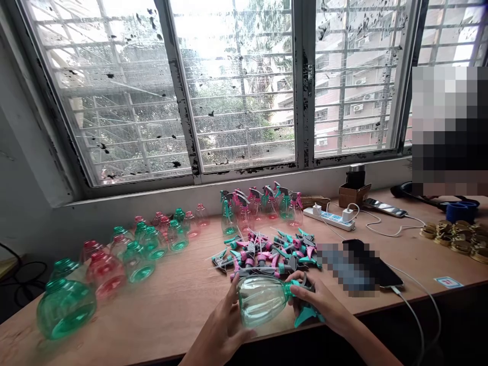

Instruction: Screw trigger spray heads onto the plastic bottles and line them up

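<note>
A clear green spray bottle (263, 301) lies sideways between my two hands above the front edge of the table. My left hand (225, 325) is wrapped round its base end. At the neck, my right hand (318, 300) grips a teal and grey trigger sprayer head (308, 314), its trigger pointing down. The head meets the bottle's neck; how far it is screwed on I cannot tell. Just beyond my hands lies a pile of loose pink, teal and grey sprayer heads (267, 254) with thin tubes.
Open green and pink bottles (145, 244) stand in rows at left. Several bottles with sprayer heads (259, 206) stand by the window. At right are a power strip (330, 218), phones (371, 262), cables and gold-coloured round parts (453, 236). Another person is at the far right.
</note>
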`<state>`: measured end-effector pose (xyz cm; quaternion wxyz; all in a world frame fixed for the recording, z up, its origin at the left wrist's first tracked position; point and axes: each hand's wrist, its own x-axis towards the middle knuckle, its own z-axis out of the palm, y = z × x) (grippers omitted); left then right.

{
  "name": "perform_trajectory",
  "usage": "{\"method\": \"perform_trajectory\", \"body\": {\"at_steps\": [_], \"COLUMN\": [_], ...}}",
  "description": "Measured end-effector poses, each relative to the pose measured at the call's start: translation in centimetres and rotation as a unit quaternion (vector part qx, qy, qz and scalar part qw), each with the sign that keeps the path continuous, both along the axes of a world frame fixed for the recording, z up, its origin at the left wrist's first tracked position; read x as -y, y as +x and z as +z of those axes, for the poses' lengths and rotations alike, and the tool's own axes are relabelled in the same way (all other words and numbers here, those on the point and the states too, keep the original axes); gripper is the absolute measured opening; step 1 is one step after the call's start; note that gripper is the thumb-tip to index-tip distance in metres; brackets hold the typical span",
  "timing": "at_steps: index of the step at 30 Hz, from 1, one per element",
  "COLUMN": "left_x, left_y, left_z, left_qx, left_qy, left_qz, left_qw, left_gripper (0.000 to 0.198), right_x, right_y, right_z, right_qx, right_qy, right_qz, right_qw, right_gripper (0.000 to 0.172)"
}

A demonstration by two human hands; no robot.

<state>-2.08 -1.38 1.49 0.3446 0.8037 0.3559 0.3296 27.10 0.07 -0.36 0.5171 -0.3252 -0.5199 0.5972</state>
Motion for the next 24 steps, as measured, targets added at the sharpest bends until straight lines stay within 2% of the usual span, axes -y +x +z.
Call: {"method": "perform_trajectory", "body": {"at_steps": [4, 7, 14, 19, 24], "left_x": [0.2, 0.4, 0.9, -0.1, -1.0], "left_y": [-0.1, -0.1, 0.3, -0.1, -0.8], "left_z": [0.2, 0.4, 1.1, 0.0, -1.4], "left_qx": [-0.01, -0.026, -0.018, 0.001, -0.023], "left_qy": [0.023, 0.026, 0.033, 0.014, 0.036], "left_qz": [0.033, 0.034, 0.047, 0.001, 0.031], "left_qw": [0.999, 0.999, 0.998, 1.0, 0.999], "left_gripper": [0.097, 0.09, 0.09, 0.101, 0.1], "right_x": [0.0, -0.1, 0.0, 0.1, 0.1], "right_y": [0.0, 0.0, 0.0, 0.0, 0.0], "right_z": [-0.1, -0.2, -0.2, -0.1, 0.1], "right_qx": [0.001, 0.002, 0.001, 0.008, 0.009], "right_qy": [0.002, 0.003, 0.002, 0.001, -0.002], "right_qz": [0.001, 0.0, -0.005, -0.001, -0.003], "right_qw": [1.0, 1.0, 1.0, 1.0, 1.0], "right_gripper": [0.045, 0.045, 0.045, 0.046, 0.046]}}
